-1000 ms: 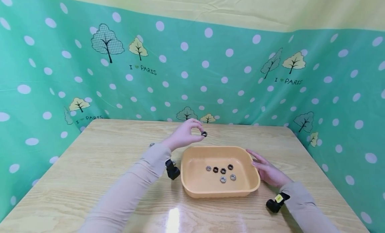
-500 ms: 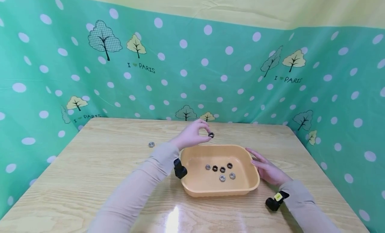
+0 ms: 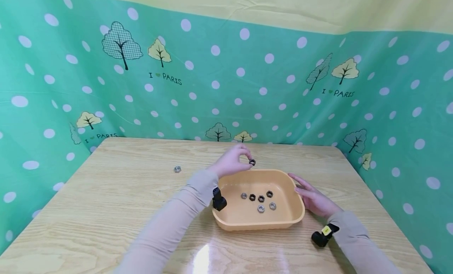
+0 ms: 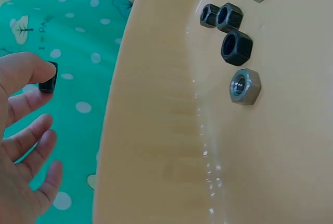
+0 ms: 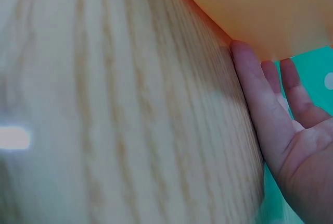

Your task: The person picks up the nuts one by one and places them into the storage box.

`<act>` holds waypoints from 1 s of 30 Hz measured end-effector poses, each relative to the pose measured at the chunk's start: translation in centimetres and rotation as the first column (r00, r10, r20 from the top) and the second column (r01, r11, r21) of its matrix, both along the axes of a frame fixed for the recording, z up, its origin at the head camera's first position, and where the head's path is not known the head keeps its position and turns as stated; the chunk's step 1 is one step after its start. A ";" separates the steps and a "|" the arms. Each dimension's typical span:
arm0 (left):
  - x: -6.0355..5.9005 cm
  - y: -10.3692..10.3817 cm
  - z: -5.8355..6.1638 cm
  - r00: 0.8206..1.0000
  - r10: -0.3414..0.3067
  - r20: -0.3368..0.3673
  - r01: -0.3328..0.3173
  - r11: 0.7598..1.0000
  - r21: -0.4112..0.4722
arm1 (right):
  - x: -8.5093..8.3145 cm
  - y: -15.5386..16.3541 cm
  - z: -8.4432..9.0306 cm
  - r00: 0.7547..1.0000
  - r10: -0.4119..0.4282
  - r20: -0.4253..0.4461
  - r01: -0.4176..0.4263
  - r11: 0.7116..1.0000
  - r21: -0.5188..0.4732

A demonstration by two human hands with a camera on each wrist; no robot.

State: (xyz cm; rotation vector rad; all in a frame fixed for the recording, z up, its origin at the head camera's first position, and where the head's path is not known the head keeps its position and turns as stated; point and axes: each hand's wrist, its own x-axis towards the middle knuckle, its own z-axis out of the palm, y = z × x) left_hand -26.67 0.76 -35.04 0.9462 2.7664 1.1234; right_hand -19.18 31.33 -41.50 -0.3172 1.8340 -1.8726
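Note:
My left hand [image 3: 231,162] pinches a black hex nut [image 3: 252,162] between thumb and index finger, above the far rim of a peach plastic bin [image 3: 226,227]. In the left wrist view the black nut [image 4: 49,78] shows edge-on, and the other fingers are loosely bent. Inside the bin lie three dark nuts [image 3: 261,198] and three silver nuts [image 3: 260,209]. My right hand [image 3: 316,199] rests against the bin's right side, fingers at the rim. The right wrist view shows its extended fingers [image 5: 255,78] touching the outer wall.
A silver nut [image 3: 177,169] lies on the wooden table [image 3: 106,211], left of the bin. Behind the table hangs a green dotted curtain [image 3: 198,69]. My left sleeve [image 3: 177,215] crosses in front of the bin's left side.
My left hand has moved right with the black nut, then dipped slightly toward the bin. The silver nut on the table, partly covered before, is in full view. My right hand stays at the bin.

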 end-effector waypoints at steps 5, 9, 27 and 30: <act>-0.1 0.6 -0.6 1.000 -0.011 0.002 0.011 1.000 0.012 | 0.0 0.0 0.0 1.000 -0.012 -0.008 0.012 1.000 0.026; 0.2 1.3 -0.6 0.999 -0.037 -0.010 0.037 0.999 0.012 | -0.1 0.0 -0.2 1.000 -0.004 -0.019 0.004 1.000 0.006; 1.1 2.8 -1.6 0.995 -0.098 0.001 0.098 0.995 -0.027 | -0.1 0.0 -0.2 1.000 -0.015 -0.018 0.016 0.999 0.041; 1.4 3.0 -1.5 0.993 -0.117 0.006 0.118 0.993 -0.033 | -0.1 0.0 -0.2 1.000 -0.010 -0.016 0.010 0.999 0.041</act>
